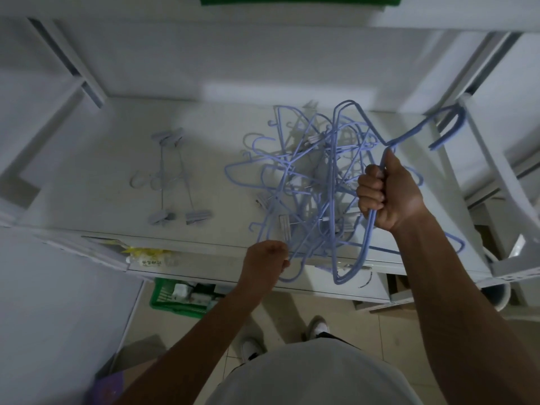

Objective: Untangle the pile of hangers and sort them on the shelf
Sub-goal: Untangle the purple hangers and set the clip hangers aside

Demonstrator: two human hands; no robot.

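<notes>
A tangled pile of light-blue hangers [304, 176] lies on the right half of the white shelf [93, 200]. My right hand [388, 197] grips the wires of one or two blue hangers [365, 124] lifted above the pile, their hook [453, 124] pointing right. My left hand [267, 263] is at the shelf's front edge, fingers curled round a blue hanger wire at the pile's near side. Two grey clip hangers [172, 176] lie flat and apart on the left of the shelf.
White shelf uprights [496, 171] stand on the right and at the back left [67, 62]. A green crate [163, 299] with small items sits on the floor under the shelf. A yellow label [146, 254] is on the front edge. My feet stand on tiled floor.
</notes>
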